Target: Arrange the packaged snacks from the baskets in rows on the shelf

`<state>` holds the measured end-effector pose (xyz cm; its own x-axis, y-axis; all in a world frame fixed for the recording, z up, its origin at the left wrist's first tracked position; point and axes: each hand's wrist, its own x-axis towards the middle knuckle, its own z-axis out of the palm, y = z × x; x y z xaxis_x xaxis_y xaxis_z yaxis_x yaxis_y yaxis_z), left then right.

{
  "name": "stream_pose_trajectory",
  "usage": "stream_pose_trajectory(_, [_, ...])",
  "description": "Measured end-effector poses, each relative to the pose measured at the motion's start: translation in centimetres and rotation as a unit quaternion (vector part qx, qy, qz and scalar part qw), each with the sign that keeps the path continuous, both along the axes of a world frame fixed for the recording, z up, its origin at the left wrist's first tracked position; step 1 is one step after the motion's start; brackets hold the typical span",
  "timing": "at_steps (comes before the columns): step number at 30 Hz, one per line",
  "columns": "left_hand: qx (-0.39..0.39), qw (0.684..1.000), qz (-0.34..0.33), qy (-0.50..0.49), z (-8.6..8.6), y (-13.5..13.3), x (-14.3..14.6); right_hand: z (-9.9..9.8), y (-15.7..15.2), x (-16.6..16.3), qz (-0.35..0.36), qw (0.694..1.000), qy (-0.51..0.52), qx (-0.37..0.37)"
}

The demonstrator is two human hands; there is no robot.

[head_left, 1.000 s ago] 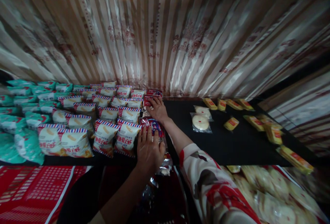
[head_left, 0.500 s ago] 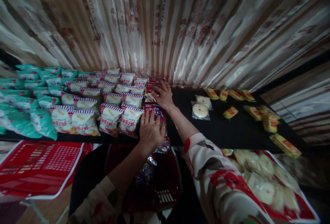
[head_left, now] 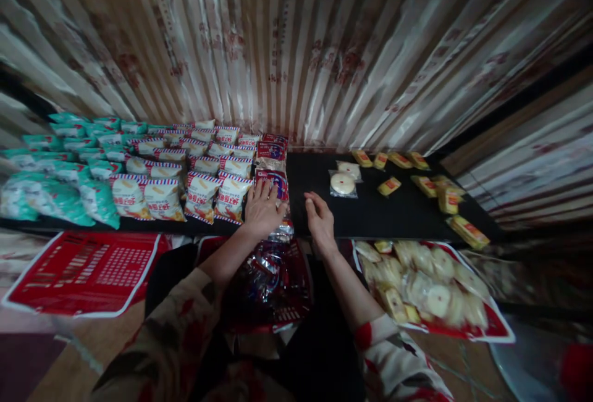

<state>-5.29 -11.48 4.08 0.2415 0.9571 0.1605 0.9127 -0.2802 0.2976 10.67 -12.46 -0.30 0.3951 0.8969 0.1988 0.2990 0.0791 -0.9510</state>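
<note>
A striped, shiny curtain [head_left: 296,50] hangs behind a long black surface [head_left: 393,217]. At its left lie teal packets [head_left: 60,186], then rows of red-and-blue-edged snack bags [head_left: 204,195]. The left hand [head_left: 262,210] lies flat, fingers spread, grasping nothing, pressing the near dark red packet [head_left: 273,183] of a short column at the bags' edge. The right hand [head_left: 319,220], a second ago far back at the column's top packet [head_left: 272,150], has pulled back to the near edge, its grip released and empty: that packet looks placed. Further right lie round cakes [head_left: 343,183] and yellow bars [head_left: 389,186].
</note>
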Motion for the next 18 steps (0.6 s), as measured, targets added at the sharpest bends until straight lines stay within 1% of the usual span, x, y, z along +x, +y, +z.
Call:
stream_pose_trajectory(2, [0.03,0.999,-0.008,-0.03,0.4,-0.8,-0.6,0.0,-3.0,-0.2,-0.019,0.999,0.042,0.004])
stream_pose_trajectory(5, [0.069,0.99,-0.072,-0.102,0.2,-3.3,-1.7,-0.4,-7.8,-1.0,-0.026,0.992,0.12,-0.006])
stream_pose_trajectory(7, [0.064,0.98,-0.123,-0.144,-0.8,-5.8,-2.4,-1.3,-10.7,-1.8,-0.002,0.99,0.138,-0.035])
stream_pose_trajectory(8, [0.054,0.976,-0.139,-0.159,-1.7,-7.3,-2.7,-2.1,-11.9,-2.3,0.025,0.989,0.13,-0.066])
stream_pose_trajectory(10, [-0.008,0.974,-0.151,-0.171,-4.0,-10.3,-3.3,-3.9,-13.5,-3.2,0.099,0.981,0.08,-0.149])
stream_pose_trajectory(11, [-0.051,0.974,-0.132,-0.179,-5.4,-11.7,-3.6,-4.9,-13.8,-3.6,0.142,0.969,0.038,-0.2])
stream_pose_trajectory(12, [-0.1,0.972,-0.092,-0.19,-6.8,-13.0,-4.0,-6.0,-13.9,-4.0,0.181,0.951,-0.009,-0.25])
stream_pose_trajectory(13, [-0.158,0.966,-0.038,-0.199,-8.3,-14.1,-4.4,-7.0,-13.8,-4.4,0.209,0.93,-0.055,-0.296])
stream_pose_trajectory(14, [-0.229,0.952,0.027,-0.201,-9.7,-15.0,-4.7,-8.0,-13.5,-4.9,0.223,0.911,-0.091,-0.334])
stream_pose_trajectory(15, [-0.295,0.931,0.085,-0.196,-11.0,-15.7,-5.1,-9.0,-13.1,-5.3,0.226,0.897,-0.115,-0.362])
stream_pose_trajectory(16, [-0.328,0.918,0.112,-0.192,-12.3,-16.1,-5.5,-10.0,-12.6,-5.8,0.22,0.89,-0.125,-0.38])
stream_pose_trajectory(18, [-0.369,0.898,0.137,-0.194,-14.4,-16.3,-5.9,-11.8,-11.8,-6.8,0.211,0.888,-0.119,-0.391])
